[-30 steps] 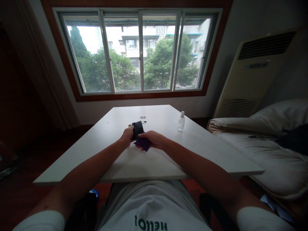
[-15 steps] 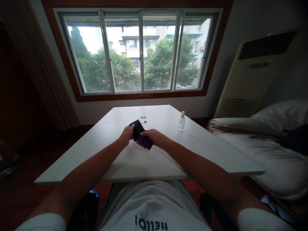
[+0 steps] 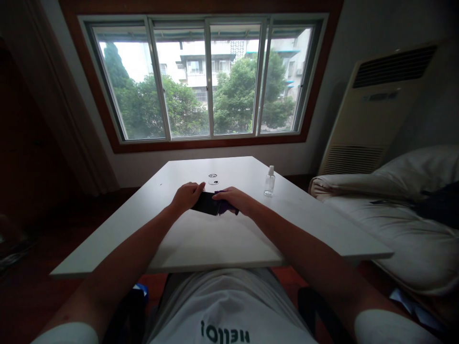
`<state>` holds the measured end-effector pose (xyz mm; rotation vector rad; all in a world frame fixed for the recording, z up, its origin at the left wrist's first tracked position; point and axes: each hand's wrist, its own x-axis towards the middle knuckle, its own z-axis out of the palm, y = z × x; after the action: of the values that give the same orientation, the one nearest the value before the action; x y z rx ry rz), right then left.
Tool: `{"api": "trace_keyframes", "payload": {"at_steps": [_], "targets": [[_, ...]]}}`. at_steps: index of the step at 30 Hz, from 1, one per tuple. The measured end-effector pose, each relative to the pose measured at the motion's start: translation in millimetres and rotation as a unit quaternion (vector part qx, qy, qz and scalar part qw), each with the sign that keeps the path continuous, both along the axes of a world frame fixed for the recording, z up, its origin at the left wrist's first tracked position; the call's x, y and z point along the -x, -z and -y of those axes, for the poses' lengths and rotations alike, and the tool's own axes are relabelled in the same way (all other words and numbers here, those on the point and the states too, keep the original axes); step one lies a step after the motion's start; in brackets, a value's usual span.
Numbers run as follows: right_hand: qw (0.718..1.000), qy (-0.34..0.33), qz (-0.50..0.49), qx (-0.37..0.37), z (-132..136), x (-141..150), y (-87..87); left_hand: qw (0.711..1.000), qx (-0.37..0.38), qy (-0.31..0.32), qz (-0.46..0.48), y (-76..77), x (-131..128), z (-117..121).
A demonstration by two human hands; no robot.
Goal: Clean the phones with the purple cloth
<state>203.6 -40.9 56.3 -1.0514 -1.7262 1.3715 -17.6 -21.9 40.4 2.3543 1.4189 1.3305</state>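
A dark smartphone (image 3: 205, 203) is held above the white table, its long side running roughly left to right. My left hand (image 3: 187, 197) grips its left end, thumb along the far edge. At the phone's right end, my right hand (image 3: 234, 199) is closed around a purple cloth (image 3: 224, 206), with the thumb on top and the cloth against the phone's edge. The fingers of my right hand beneath the cloth are mostly hidden.
On the white table (image 3: 229, 243) a clear spray bottle (image 3: 269, 183) stands upright to the right. Small black-and-white markings or flat items (image 3: 213, 179) lie beyond my hands. A pale sofa (image 3: 380, 220) is at the right, and a window (image 3: 210, 81) is ahead.
The phone has turned from a steep tilt to lie more sideways. My left hand has moved slightly left, and the purple cloth has shifted to the phone's right end with my right hand.
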Motion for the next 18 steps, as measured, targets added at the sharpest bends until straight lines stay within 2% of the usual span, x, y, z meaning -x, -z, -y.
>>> {"api": "trace_keyframes", "payload": {"at_steps": [3, 5, 12, 18], "targets": [[1.000, 0.004, -0.005, -0.024, -5, -7, -1.2, 0.998, 0.048, -0.037, -0.025, 0.2, -2, 3], [0.999, 0.015, -0.015, -0.030, -8, -12, -1.8, 0.997, 0.070, -0.037, -0.010, -0.3, -4, 5], [0.998, 0.037, -0.031, -0.030, -19, -20, -0.3, 0.981, 0.156, 0.056, 0.101, -5.0, -15, 18], [0.997, 0.057, -0.042, -0.039, -27, -24, 2.9, 0.971, 0.188, 0.104, 0.103, -2.4, -20, 19]]}}
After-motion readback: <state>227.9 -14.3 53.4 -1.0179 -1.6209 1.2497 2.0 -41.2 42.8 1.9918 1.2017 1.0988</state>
